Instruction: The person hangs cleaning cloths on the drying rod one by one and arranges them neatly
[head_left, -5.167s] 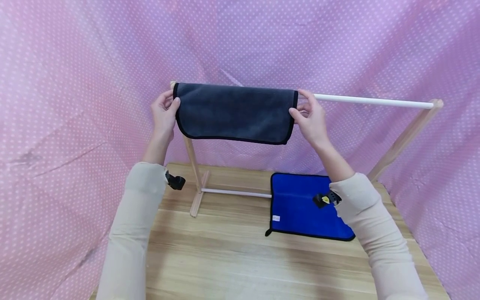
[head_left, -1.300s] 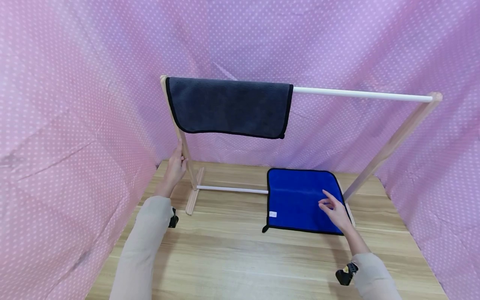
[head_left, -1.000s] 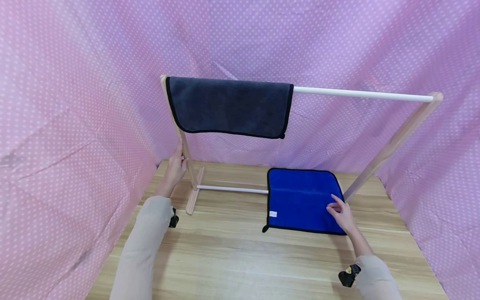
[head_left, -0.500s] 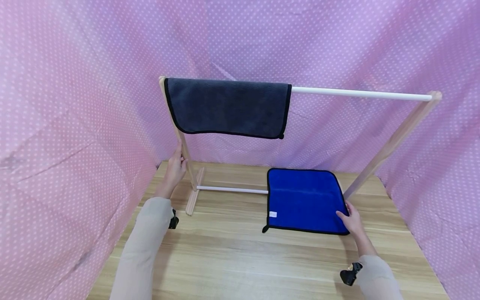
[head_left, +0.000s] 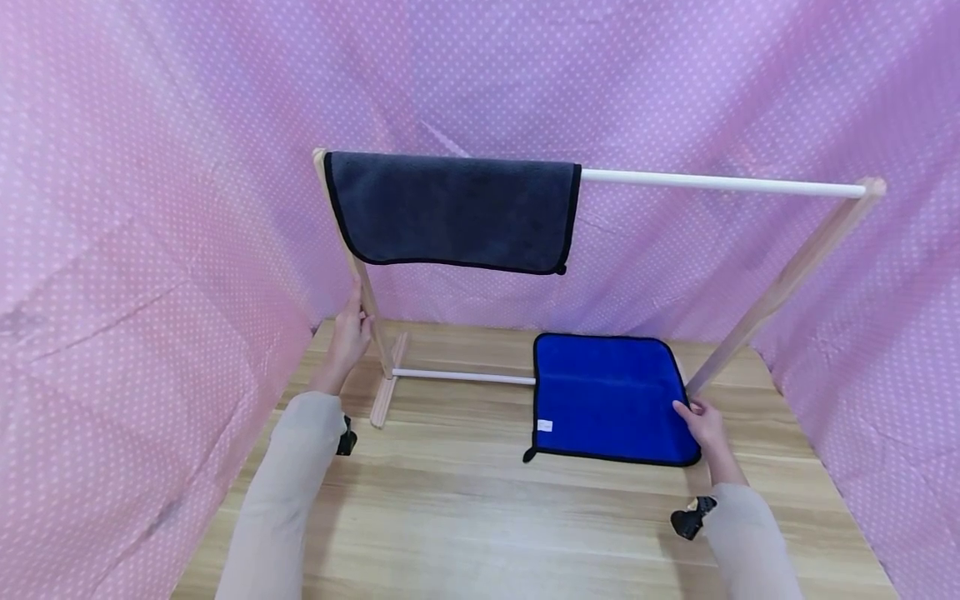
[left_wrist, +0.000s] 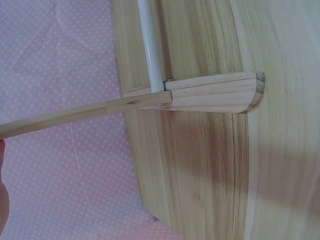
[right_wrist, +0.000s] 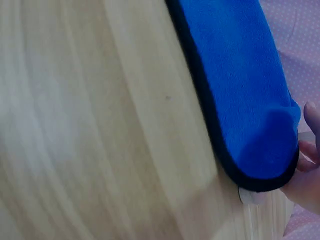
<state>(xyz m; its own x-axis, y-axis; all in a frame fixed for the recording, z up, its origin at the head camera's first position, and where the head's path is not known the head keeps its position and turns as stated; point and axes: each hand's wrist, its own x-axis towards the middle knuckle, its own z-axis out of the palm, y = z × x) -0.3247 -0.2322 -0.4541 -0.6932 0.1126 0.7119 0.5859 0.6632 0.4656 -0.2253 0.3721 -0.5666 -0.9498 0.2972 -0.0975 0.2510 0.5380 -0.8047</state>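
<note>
Hands [head_left: 348,340] [head_left: 707,427] touch a wooden post [head_left: 379,337] and plush blue cloth [head_left: 609,400] (rounded corners).

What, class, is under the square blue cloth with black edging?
The blue cloth hides part of the wood-grain table. A white rod disappears beneath the cloth's left edge; a rounded wooden end peeks out. The rest is covered.

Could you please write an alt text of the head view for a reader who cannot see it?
A person's right hand holds the right edge of a blue cloth on a wooden table; the left hand touches the left post of a rack. A dark gray cloth hangs over the rack's top rail, at its left end.
</note>
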